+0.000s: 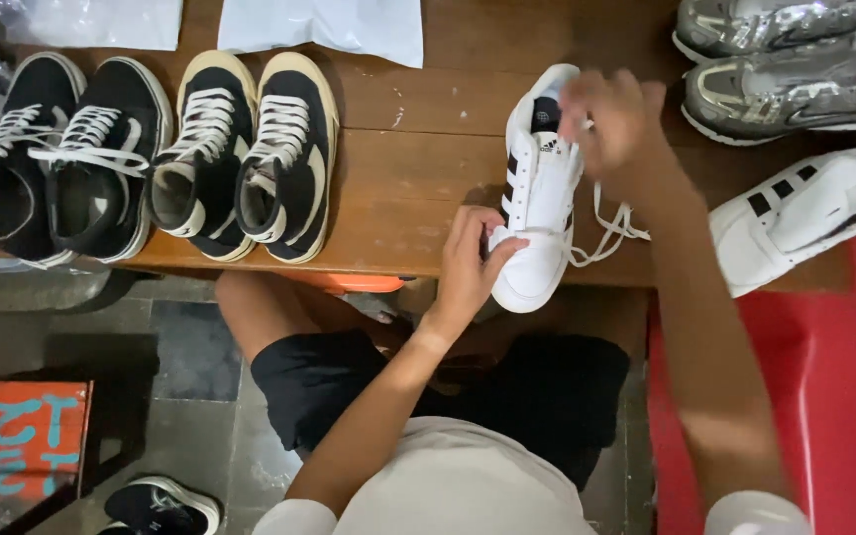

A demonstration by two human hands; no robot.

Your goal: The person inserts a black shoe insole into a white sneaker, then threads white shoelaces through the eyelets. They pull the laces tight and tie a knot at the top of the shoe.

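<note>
A white sneaker [539, 203] with black side stripes lies on the wooden table [418, 149], its toe over the near edge. My left hand [470, 266] grips the toe end from the left. My right hand [614, 124] is up at the tongue, fingers pinched on the white shoelace [606, 233], whose loose ends hang to the right of the shoe.
The matching white sneaker [804, 213] lies at the right over a red surface [844, 396]. Two silver shoes [785, 94] sit at the back right. Two pairs of black sneakers [151, 159] line the left of the table. An orange stool [22, 436] and a dark shoe [160, 505] are on the floor.
</note>
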